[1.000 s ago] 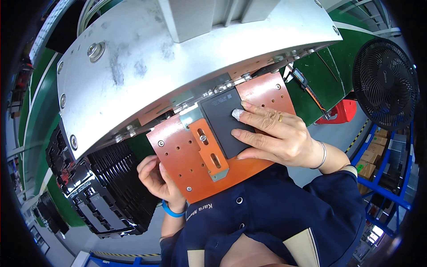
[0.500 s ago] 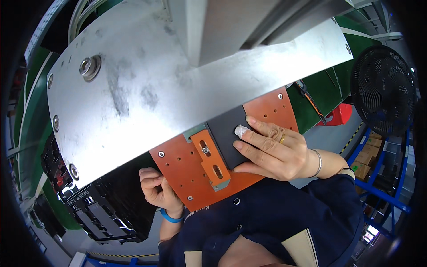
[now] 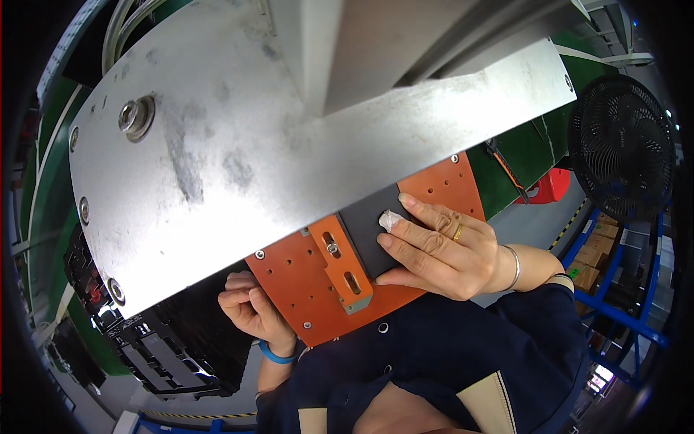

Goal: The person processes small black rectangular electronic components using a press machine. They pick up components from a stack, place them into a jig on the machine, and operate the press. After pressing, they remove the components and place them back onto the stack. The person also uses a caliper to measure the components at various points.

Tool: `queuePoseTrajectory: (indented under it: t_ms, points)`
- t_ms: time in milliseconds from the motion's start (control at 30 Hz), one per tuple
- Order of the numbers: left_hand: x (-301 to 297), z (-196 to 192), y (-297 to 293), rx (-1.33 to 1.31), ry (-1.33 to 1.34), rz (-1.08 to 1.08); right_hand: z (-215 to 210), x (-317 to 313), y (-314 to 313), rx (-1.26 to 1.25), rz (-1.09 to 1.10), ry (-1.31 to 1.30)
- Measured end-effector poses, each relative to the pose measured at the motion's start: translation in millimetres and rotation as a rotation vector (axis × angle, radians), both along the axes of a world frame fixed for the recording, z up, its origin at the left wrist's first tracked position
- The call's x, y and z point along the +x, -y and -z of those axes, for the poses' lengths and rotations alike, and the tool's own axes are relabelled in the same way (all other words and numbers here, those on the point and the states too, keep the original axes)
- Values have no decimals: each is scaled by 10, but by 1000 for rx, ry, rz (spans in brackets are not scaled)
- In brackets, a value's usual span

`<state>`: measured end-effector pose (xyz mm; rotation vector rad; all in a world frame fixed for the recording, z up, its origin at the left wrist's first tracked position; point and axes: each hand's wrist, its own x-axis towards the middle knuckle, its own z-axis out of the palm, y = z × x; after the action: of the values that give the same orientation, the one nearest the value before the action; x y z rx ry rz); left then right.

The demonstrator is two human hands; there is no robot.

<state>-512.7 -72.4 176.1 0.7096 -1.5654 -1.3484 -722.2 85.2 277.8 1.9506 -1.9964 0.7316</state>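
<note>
An orange plate (image 3: 293,311) with small holes lies partly beneath a large silver metal slab (image 3: 217,173). On it rests a flat dark grey panel (image 3: 366,224), next to an orange slotted block (image 3: 345,264) with a screw in one slot. My right hand (image 3: 452,253) lies on the panel with its fingers extended and apart, the thumb along the near edge; one fingertip is wrapped in white. Beside the plate's left edge, my left hand (image 3: 253,307) is curled closed, with nothing visible in it. The slab hides the far parts of plate and panel.
A thick metal column (image 3: 361,58) rises from the slab. Stacked black trays (image 3: 166,354) stand at the left. On the right are a black fan (image 3: 622,145), a red object (image 3: 551,186) and a blue rack (image 3: 622,315) with cardboard boxes. A green surface (image 3: 499,192) extends behind the plate.
The slab's near edge sits slightly lower in view and covers more of the slotted block's far end. My left hand has shifted slightly left. My right hand stays on the panel.
</note>
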Motion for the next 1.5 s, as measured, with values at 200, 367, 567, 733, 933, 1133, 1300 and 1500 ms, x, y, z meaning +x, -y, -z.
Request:
queuePoseTrajectory:
  t_ms: [200, 367, 567, 733, 933, 1133, 1300, 1500]
  points:
    - [-8, -34, -11, 28, 10, 2, 0, -15, -6, 3, 1, 6]
    - [-2, -78, -29, 96, 15, -7, -23, -13, -1, 12, 0, 3]
    - [1, -73, -63, 110, 46, -27, -11, -14, -15, 16, -4, 12]
    - [-35, -52, -40, 87, 1, -26, -73, 59, -50, 83, 49, 81]
    - [-27, -30, -54, 68, -15, -22, -472, 53, -192, 341, -15, 1028]
    - [5, -31, -50, 54, -54, 29, -499, -210, -19, 195, 221, 1711]
    - [19, -452, -82, -261, -4, 53, -387, -254, 53, 296, 257, 1570]
    - [-28, -1029, -108, -555, 98, 211, -376, -100, -111, 81, 107, 1648]
